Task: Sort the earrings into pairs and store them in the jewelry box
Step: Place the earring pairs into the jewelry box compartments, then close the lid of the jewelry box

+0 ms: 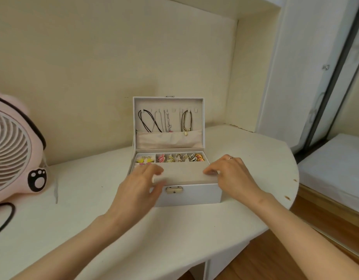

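Head view. Open jewelry box at the middle of the white surface, lid upright at the back of the box, necklaces hanging inside the lid. Earrings already lying in the small compartments along the back row of the box, in yellow, pink, gold, white and orange; pairing too small to confirm.

Across the front half of the box, a flat beige panel. Left hand at the box's front left corner, fingers spread over the panel's end and thumb tucked below its front edge, apparently pinching it, though blurred. Right hand at the box's front right corner, a ring on one finger, fingers curled down onto the panel's right end; hooked round the edge or merely pressing, impossible to tell.

Likely hazards from here:
- Uneven lift or push at the two ends, tilting the panel and jamming it against the box walls.
- A jolt through the box, hopping loose earrings out of their compartments or mixing sorted pairs.
- Left fingers lying close to the yellow and pink pieces at the box's back left, so a slip forward could sweep them out.
- Pressure toward the back, rocking the upright lid and swinging the necklaces.
- Pink fan well left of the box, no concern.
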A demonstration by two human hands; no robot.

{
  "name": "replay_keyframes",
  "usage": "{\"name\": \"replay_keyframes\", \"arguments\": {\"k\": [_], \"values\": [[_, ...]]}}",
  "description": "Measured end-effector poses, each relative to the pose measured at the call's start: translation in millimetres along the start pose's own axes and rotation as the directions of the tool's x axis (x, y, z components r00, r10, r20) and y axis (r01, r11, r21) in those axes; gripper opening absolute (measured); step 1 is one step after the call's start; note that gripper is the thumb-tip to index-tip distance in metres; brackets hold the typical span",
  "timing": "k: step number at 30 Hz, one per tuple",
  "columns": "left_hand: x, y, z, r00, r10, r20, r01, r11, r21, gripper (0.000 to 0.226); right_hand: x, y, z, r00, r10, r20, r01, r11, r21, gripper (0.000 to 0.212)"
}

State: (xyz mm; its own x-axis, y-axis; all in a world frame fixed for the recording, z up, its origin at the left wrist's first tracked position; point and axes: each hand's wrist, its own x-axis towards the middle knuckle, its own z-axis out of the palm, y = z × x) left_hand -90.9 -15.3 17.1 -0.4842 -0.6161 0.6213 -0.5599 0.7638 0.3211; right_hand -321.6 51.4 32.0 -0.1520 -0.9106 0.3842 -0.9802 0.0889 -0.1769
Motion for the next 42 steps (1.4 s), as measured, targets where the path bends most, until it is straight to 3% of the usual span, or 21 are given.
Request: {"name": "replay_keyframes", "arguments": {"k": [2,4,6,8,11,16,20,27,33,36,39,40,42], "values": [[20,-12,-2,0.993,-0.079,-0.092,0.072,0.994,-0.077,0.023,11,2,-4,0.984,0.123,-0.131,-0.094,0.974,0.208,0.049],[47,-31,0,0.958,-0.241,-0.154,0.208,0.957,-0.200,0.028,32,5,-3,0.959,0.228,-0.169,-0.137,0.894,0.427,0.042],[77,-46,0,0.879,-0.464,-0.110,0.396,0.838,-0.375,0.035,60,8,0,0.943,0.330,-0.050,-0.236,0.765,0.599,0.039],[104,-55,-1,0.780,-0.624,0.051,0.551,0.646,-0.528,0.032,86,9,2,0.910,0.398,0.114,-0.354,0.604,0.714,0.049],[130,-62,3,0.704,-0.649,0.288,0.659,0.447,-0.604,0.048,114,12,4,0.872,0.422,0.247,-0.428,0.417,0.802,0.056],[153,-65,7,0.699,-0.611,0.373,0.651,0.327,-0.685,0.055,144,13,0,0.893,0.336,0.301,-0.393,0.252,0.884,0.069],[152,-76,7,0.708,-0.610,0.355,0.644,0.352,-0.680,0.058,146,11,-1,0.905,0.325,0.275,-0.363,0.256,0.896,0.076],[105,-70,-13,0.832,-0.449,0.325,0.520,0.428,-0.739,0.069,87,8,-12,0.932,0.311,0.185,-0.248,0.178,0.952,0.071],[52,-66,-18,0.840,-0.396,0.371,0.517,0.378,-0.768,0.071,29,3,14,0.942,0.300,0.151,-0.186,0.091,0.978,0.088],[36,-61,-18,0.865,-0.330,0.378,0.489,0.382,-0.784,0.060,12,2,17,0.947,0.267,0.181,-0.213,0.096,0.972,0.076],[22,-59,-15,0.856,-0.331,0.397,0.510,0.422,-0.749,0.048,0,-1,24,0.953,0.220,0.206,-0.243,0.160,0.957,0.039],[19,-60,-13,0.847,-0.339,0.409,0.526,0.425,-0.737,0.046,-2,-1,27,0.947,0.247,0.206,-0.253,0.174,0.952,0.038],[15,-59,-9,0.827,-0.374,0.421,0.556,0.427,-0.713,0.065,-1,1,32,0.933,0.304,0.194,-0.258,0.187,0.948,0.053]]}}
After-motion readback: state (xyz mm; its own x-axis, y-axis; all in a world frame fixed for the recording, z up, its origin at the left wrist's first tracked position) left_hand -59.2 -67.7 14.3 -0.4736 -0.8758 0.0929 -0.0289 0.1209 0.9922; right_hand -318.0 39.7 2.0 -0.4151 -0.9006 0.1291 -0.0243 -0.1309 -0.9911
